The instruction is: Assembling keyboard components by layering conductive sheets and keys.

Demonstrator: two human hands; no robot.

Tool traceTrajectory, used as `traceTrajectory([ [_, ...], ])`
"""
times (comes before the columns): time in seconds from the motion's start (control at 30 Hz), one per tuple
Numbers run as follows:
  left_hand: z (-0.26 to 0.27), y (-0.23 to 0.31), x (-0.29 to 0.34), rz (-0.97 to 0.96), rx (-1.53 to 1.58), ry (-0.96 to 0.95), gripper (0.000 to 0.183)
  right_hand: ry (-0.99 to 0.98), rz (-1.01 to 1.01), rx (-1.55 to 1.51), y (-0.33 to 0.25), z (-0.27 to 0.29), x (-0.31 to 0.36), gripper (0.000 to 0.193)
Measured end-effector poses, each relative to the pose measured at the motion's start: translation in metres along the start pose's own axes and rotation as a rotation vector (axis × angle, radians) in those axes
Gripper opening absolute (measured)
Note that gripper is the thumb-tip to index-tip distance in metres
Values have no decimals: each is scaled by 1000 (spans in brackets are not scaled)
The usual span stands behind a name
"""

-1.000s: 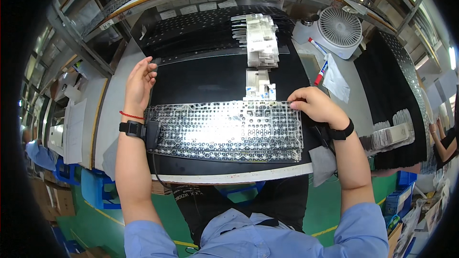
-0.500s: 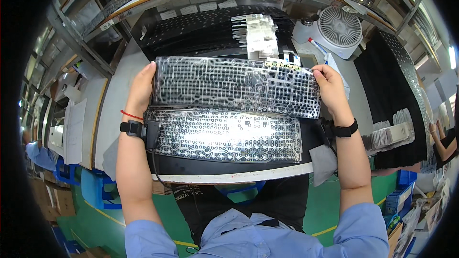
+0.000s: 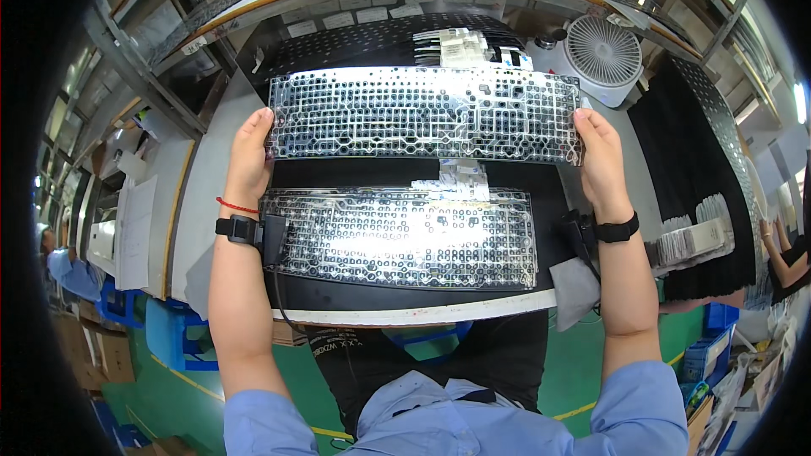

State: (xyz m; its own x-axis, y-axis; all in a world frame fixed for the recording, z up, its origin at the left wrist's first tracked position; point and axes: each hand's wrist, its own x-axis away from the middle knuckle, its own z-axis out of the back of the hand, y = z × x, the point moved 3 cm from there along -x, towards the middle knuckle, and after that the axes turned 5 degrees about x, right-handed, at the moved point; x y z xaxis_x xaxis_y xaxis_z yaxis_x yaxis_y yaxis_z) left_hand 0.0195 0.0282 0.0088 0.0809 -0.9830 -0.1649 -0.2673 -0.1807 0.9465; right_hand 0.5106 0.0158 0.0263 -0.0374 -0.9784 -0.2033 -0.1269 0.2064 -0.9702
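A clear keyboard membrane sheet (image 3: 372, 122) with rows of dark contact dots and silvery traces is held up level over the table. My left hand (image 3: 251, 152) pinches its left edge, and my right hand (image 3: 601, 152) grips its right edge. Below it, nearer to me, similar keyboard membranes (image 3: 355, 245) lie flat on a black surface, shining under glare. From under the held sheet a pale ribbon tail (image 3: 463, 181) hangs toward them. Whether that tail belongs to the held sheet I cannot tell.
Behind the sheet, black stacked sheets (image 3: 329, 59) carry a bundle of white tails (image 3: 465, 49). A white fan (image 3: 602, 51) stands at the back right. More black sheets (image 3: 676, 169) lie at the right, with pale tails (image 3: 694, 236). A grey cloth (image 3: 576, 291) hangs at the front edge.
Between my hands, the held membrane has tilted and moved up, away from the lower sheets, and now catches the light. A pale tail has come into view beneath it.
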Motion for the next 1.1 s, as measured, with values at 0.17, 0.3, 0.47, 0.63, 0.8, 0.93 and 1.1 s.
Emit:
traceTrajectory([
  [0.17,2,-2,-2,6,2,32,24,13,38,21,0,0,1,17],
  [0.3,4,-3,-3,20,0,31,23,23,73,57,-2,1,2,16],
  [0.47,6,-4,-4,10,-5,39,22,16,91,36,-3,1,2,17],
  [0.63,4,-3,-3,19,-8,43,22,27,89,23,-7,-2,4,17],
  [0.8,17,-3,-6,-44,-115,110,21,49,114,101,-8,3,6,18],
  [0.93,38,3,-8,-74,40,-105,24,23,188,70,-6,12,5,26],
  [1.1,8,13,2,-197,143,17,29,79,239,-112,-21,-4,17,35],
])
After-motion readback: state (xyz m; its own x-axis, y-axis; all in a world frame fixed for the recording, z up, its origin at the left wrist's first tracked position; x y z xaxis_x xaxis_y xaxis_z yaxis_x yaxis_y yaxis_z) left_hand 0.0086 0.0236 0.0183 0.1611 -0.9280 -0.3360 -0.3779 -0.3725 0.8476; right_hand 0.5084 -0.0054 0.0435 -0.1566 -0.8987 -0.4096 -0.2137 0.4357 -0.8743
